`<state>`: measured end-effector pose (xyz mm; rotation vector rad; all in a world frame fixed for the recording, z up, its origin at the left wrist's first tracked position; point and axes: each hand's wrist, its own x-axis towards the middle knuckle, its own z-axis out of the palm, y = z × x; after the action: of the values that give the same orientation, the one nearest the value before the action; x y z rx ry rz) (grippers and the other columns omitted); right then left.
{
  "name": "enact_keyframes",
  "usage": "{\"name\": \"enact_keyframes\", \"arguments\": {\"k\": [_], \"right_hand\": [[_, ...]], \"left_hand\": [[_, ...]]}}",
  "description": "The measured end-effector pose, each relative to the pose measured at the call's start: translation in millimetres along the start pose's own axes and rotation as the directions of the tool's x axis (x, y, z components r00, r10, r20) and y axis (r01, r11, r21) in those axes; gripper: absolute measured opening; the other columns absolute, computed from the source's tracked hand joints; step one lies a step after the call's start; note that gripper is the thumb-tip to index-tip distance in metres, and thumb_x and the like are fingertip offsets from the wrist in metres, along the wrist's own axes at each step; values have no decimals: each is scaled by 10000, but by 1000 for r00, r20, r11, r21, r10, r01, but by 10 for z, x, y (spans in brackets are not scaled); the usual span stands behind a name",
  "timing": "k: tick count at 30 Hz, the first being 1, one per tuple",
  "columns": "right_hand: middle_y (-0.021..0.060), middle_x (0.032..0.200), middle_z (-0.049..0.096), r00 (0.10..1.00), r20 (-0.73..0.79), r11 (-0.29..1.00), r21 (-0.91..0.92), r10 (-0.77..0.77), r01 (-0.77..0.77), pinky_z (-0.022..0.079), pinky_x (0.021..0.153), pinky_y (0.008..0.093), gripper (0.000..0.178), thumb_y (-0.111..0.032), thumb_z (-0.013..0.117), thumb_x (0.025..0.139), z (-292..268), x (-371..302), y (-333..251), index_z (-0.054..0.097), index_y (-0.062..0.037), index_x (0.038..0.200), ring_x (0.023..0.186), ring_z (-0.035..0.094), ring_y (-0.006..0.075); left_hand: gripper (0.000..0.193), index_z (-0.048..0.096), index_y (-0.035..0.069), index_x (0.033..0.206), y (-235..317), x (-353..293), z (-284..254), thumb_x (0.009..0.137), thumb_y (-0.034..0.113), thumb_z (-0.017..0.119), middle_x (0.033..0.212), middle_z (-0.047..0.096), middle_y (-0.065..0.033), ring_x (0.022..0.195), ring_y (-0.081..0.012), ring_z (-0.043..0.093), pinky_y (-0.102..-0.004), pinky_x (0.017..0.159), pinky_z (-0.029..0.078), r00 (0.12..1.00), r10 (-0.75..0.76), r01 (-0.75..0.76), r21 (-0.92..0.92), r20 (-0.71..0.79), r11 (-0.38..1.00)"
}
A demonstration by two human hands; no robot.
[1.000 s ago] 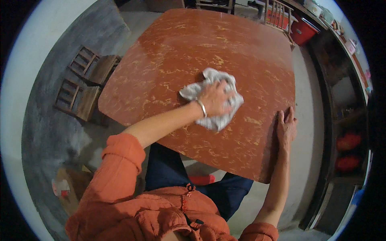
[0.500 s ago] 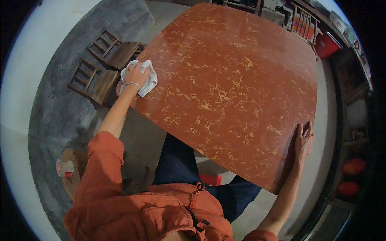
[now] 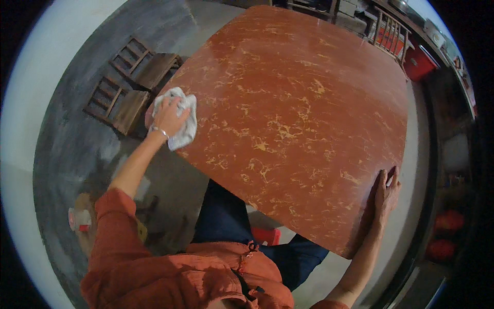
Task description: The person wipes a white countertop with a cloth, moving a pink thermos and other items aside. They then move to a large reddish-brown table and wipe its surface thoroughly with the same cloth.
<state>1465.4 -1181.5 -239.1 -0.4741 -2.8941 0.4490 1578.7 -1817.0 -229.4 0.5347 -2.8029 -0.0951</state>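
Observation:
A white cloth (image 3: 189, 126) lies crumpled on the left edge of a reddish-brown table (image 3: 288, 139) with a yellow marbled pattern. On top of it presses my left hand (image 3: 170, 119), fingers over the fabric and holding it against the tabletop. A light bracelet circles that wrist. My right hand (image 3: 387, 193) grips the table's right edge near its front corner. Its thumb and forefinger are apart at the rim; the other fingers are partly hidden. My body is close against the near side of the table.
Two wooden chairs (image 3: 131, 108) stand beyond the table's left edge. A round wooden stool (image 3: 86, 198) with a white container (image 3: 80, 220) is at lower left. A bamboo chair (image 3: 391, 33) and a red bucket (image 3: 421, 63) are at far right. Dark shelving lines the right side.
My left hand and the cloth have slid toward me along the table's left edge. My right hand stays at the right edge, and the view has shifted slightly.

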Motion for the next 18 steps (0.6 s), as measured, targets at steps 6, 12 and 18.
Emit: {"name": "enact_keyframes", "arguments": {"k": [6,12,18], "right_hand": [[194,1286,468,999,12,999,24,34,-35,455,874,487,598,-541,443,908,-17,14,39,341,-255,1423,1081,551,407],[199,1264,489,999,1,998,27,52,-52,450,885,484,606,-541,466,894,-59,15,-23,353,-258,1418,1087,549,403],[197,1273,479,998,-56,998,65,19,-15,434,915,484,592,-533,467,898,-22,19,5,385,-248,1411,1112,535,405]], "left_hand": [[586,461,184,1336,806,1219,269,862,526,501,1352,422,-177,1216,-362,443,-481,993,385,971,-230,221,123,61,967],[556,556,234,1273,2758,1391,585,829,567,532,1323,503,-143,1206,-343,472,-473,994,396,957,285,-279,-105,50,955],[485,571,279,1237,3802,149,299,814,514,559,1286,468,-146,1179,-337,444,-538,900,412,603,795,-749,-294,69,593]]}}
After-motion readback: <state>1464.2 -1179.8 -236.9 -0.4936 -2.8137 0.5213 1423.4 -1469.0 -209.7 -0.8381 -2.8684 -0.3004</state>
